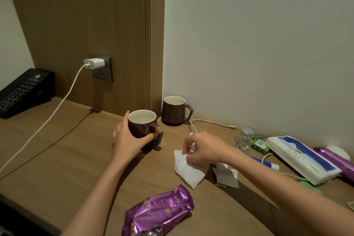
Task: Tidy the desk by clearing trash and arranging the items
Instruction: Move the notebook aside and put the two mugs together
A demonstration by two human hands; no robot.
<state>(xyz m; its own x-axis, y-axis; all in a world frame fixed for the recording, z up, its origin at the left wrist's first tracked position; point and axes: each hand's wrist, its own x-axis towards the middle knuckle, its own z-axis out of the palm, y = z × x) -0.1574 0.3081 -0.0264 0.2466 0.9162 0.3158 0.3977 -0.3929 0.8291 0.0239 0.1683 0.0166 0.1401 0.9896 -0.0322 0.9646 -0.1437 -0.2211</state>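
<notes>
At the centre of the frame a brown mug (142, 130) is held from its left side by the left hand (128, 140), the grip closed round its body; the mug stands upright on the surface (67, 159). A second mug (173, 113) is seen just behind it, by the wall (249, 44). Right of centre, a white tissue (189, 173) lying on the surface is pinched at its upper edge by the right hand (203, 149), the grip closed on it. A purple wrapper (159, 212) lies at lower centre; a tissue pack (300, 157) and a jar (244, 140) are seen at the right.
</notes>
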